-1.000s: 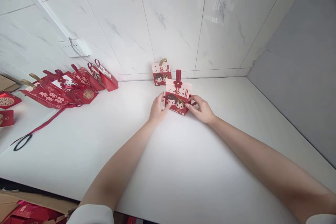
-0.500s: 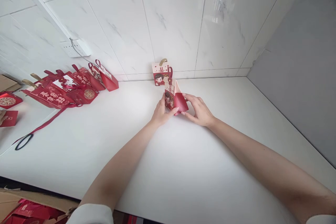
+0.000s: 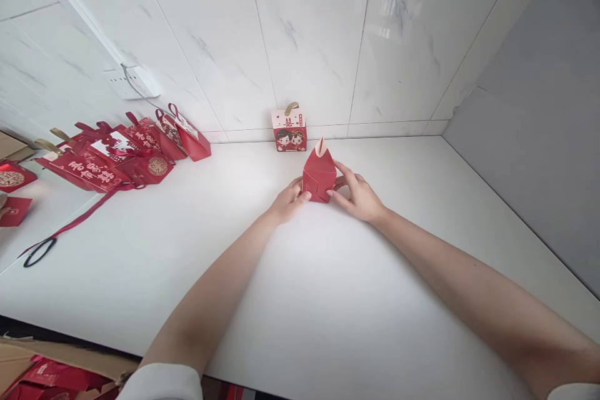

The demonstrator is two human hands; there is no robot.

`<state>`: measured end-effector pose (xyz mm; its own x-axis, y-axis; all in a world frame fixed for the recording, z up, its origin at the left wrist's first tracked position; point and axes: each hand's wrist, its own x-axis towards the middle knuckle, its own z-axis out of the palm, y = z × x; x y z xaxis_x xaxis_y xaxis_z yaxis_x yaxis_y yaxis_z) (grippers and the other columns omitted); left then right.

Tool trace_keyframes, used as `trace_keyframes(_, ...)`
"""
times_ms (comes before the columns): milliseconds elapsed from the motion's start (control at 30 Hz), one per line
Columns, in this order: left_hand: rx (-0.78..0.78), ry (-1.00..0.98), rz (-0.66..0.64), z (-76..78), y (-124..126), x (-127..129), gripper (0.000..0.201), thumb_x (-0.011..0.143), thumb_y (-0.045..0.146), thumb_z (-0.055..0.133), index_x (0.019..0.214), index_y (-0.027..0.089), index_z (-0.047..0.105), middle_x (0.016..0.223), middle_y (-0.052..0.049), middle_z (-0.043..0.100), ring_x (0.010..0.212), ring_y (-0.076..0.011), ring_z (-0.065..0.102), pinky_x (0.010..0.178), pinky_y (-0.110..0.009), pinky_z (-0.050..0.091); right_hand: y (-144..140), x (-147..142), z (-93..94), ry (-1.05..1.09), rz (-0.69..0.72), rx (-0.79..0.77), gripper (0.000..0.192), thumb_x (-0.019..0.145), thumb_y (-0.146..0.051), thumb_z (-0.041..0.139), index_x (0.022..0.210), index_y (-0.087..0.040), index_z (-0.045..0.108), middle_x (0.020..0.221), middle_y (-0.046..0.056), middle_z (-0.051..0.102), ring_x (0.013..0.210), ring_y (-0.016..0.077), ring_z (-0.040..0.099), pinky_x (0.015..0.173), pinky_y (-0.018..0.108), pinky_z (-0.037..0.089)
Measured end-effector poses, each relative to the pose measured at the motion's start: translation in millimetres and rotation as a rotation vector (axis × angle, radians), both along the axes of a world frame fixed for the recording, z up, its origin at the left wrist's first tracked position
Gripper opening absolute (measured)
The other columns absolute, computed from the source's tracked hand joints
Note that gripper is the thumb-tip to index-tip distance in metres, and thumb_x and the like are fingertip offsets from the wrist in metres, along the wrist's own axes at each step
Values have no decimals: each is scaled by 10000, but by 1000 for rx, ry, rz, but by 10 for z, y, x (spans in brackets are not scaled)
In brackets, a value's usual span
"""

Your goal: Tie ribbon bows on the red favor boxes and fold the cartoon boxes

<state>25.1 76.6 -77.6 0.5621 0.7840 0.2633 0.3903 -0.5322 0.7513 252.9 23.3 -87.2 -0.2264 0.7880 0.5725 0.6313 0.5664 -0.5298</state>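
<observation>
A small red paper gift box [image 3: 319,182] stands on the white table between my hands, its plain red side facing me and its top folded to a point with a pale inner edge showing. My left hand [image 3: 287,201] grips its left side, thumb on the near lower corner. On the right side, my right hand [image 3: 359,195] holds it between thumb and fingers. Just behind stands another gift box [image 3: 290,131] against the wall, with a gold ribbon handle and two cartoon faces.
Several red gift boxes [image 3: 107,159] are lined up at the left by the wall. A dark red ribbon [image 3: 87,220] with a black loop [image 3: 40,252] lies before them. At the far left, part of another person's hand touches a red card [image 3: 16,212]. A carton [image 3: 70,353] of red boxes sits below the table edge.
The box in my hands has turned, so the printed cartoon side is now hidden and a plain red side faces me. The box behind it shows more fully.
</observation>
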Motion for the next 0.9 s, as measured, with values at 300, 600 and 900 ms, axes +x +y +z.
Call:
trace_keyframes(300,121,26,57,-67,24,6,451,832,397,637,1231,199,565,1181,-82,591,802,-133,622,670,-263,551,-8,-9,-6,90,-14,-51,722,922,-424,513,1515,-275,128,1047,43,710,899,232,688,880,417,518)
trace_keyframes(600,358,-270,98,-74,-17,47,483,874,241,580,1331,242,423,1354,-125,460,1149,-193,575,878,-354,595,127,51,-102,468,-161,-230,451,809,-509,653,1133,-260,462,991,59,739,878,238,699,731,349,525)
trace_keyframes(900,651,-215,64,4,-55,45,560,877,245,550,1389,215,325,1477,-182,318,1402,-297,342,1077,-522,428,126,42,-89,593,-71,-383,355,831,-580,594,831,-241,487,726,12,710,670,190,680,744,347,521)
